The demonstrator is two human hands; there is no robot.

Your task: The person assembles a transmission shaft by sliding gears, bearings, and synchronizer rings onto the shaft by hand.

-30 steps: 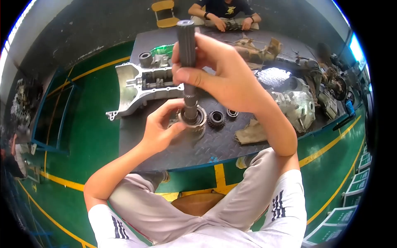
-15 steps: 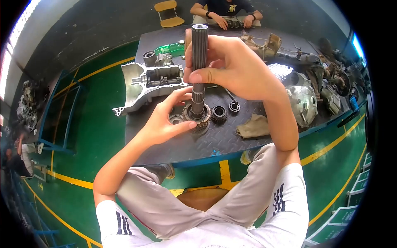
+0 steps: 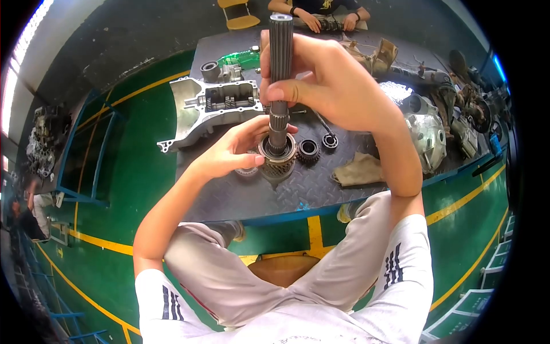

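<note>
A long splined shaft stands upright, its lower end inside a gear with a ring on top. My right hand is closed around the shaft's upper part, thumb on the near side. My left hand curls round the gear, its thumb at the left rim and its fingers reaching behind the shaft. Just right of the gear sit a smaller dark gear and a bearing. Another ring-shaped part is partly hidden under my left hand.
An open metal housing lies at the left of the dark table. A cloth and a metal casing are on the right, with several greasy parts behind. Across the table, a person's hands hold a dark part.
My left hand's thumb has slid from the gear's front to its left rim, and its fingers now wrap farther behind the shaft. My right hand keeps its grip. The view has shifted slightly.
</note>
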